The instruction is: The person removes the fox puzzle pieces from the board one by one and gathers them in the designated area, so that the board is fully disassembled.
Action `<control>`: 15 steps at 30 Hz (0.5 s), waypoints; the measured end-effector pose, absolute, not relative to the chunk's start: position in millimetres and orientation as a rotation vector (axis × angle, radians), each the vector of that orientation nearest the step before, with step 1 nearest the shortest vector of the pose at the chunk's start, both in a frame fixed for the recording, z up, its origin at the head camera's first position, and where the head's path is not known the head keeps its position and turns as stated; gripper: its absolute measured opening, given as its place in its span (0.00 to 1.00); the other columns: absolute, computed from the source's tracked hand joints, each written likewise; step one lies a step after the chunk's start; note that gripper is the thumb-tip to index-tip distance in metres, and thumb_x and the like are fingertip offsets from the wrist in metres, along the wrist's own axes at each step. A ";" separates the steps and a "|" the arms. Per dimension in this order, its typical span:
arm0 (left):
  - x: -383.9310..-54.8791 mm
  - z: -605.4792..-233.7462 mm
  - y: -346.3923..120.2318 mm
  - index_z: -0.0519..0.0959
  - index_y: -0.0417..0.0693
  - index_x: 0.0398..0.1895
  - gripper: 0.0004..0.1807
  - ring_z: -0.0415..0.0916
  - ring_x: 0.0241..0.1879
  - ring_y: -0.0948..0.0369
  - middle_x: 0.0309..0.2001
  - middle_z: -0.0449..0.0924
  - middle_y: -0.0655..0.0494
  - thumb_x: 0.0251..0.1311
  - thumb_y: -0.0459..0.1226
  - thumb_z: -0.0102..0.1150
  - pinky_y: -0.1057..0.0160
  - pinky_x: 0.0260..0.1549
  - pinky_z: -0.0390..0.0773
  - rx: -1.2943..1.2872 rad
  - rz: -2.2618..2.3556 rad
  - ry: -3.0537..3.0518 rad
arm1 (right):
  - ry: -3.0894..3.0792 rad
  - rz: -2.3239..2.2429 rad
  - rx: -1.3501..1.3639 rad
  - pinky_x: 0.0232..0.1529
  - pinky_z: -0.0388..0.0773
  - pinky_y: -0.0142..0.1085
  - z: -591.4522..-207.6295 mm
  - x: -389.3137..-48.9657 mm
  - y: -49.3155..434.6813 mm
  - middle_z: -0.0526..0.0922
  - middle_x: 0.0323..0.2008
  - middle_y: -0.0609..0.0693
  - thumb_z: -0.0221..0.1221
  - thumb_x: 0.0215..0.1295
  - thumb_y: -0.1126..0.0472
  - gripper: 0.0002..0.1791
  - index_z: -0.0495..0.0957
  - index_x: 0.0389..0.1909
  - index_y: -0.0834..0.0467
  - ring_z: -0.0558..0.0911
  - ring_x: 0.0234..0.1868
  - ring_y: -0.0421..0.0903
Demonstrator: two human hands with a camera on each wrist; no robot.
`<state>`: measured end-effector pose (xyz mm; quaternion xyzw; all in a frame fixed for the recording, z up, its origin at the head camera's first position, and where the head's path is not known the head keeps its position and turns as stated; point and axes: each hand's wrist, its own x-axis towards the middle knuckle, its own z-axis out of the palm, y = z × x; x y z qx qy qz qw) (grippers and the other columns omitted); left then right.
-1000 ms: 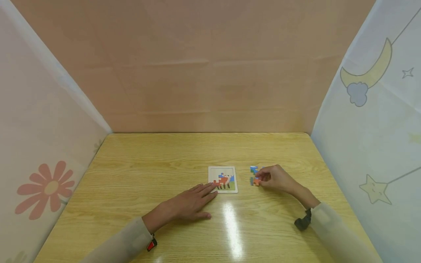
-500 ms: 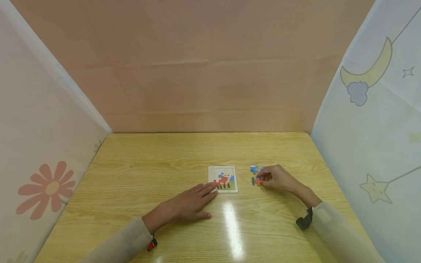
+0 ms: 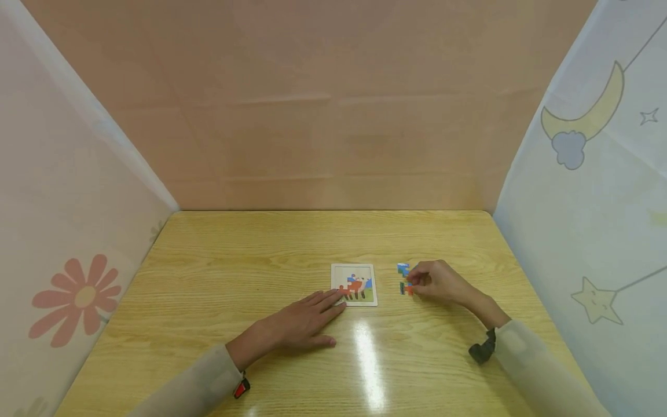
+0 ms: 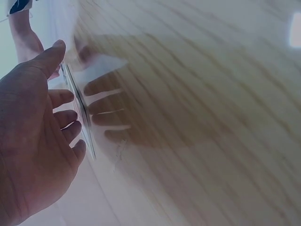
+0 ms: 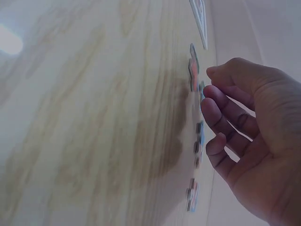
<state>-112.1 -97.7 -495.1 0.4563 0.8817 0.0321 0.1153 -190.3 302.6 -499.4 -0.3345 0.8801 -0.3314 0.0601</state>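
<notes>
My left hand (image 3: 307, 321) lies flat near the middle of the table, fingertips over the lower left corner of a square jigsaw board (image 3: 340, 274). Fitted pieces on the board show part of a red and white animal on green. In the left wrist view the fingers are slightly bent beside the board's thin edge (image 4: 80, 101). My right hand (image 3: 438, 282) hovers low over loose jigsaw pieces, fingers loosely curled, thumb and index finger apart. An orange piece (image 5: 194, 75) lies near its thumb, and a blue piece (image 3: 403, 269) lies behind. Nothing shows between the fingertips.
A wooden table (image 3: 250, 249) carries everything, with a glare streak (image 3: 369, 365) in front of the board. More loose pieces (image 5: 192, 197) lie beside the right hand. Cloth walls (image 3: 333, 127) stand behind and at both sides. Each wrist wears a dark strap (image 3: 483, 347).
My right hand has shifted very slightly right, along with the orange piece near its fingertips. The left hand stays on the board.
</notes>
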 end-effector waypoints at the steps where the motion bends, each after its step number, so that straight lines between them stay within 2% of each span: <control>1: -112.1 -495.2 -97.2 0.52 0.48 0.87 0.44 0.42 0.85 0.52 0.88 0.37 0.48 0.79 0.62 0.45 0.52 0.82 0.52 1.342 0.096 2.584 | 2.675 -0.996 -1.035 0.36 0.87 0.33 -498.9 -190.9 301.0 0.89 0.36 0.50 0.74 0.61 0.70 0.09 0.88 0.42 0.65 0.86 0.35 0.40; 5: -111.7 -496.3 -95.3 0.52 0.47 0.87 0.44 0.41 0.86 0.51 0.87 0.37 0.47 0.80 0.62 0.43 0.52 0.82 0.51 1.370 0.106 2.582 | 2.682 -0.979 -1.110 0.36 0.87 0.35 -496.8 -194.5 292.5 0.89 0.36 0.51 0.74 0.61 0.71 0.11 0.87 0.44 0.66 0.86 0.35 0.40; 15: -111.0 -496.9 -83.8 0.51 0.46 0.87 0.45 0.41 0.86 0.51 0.87 0.41 0.46 0.80 0.63 0.43 0.52 0.82 0.50 1.404 0.111 2.570 | 2.613 -1.003 -1.070 0.34 0.82 0.31 -493.1 -204.0 259.7 0.88 0.39 0.49 0.70 0.67 0.69 0.11 0.88 0.49 0.65 0.82 0.34 0.36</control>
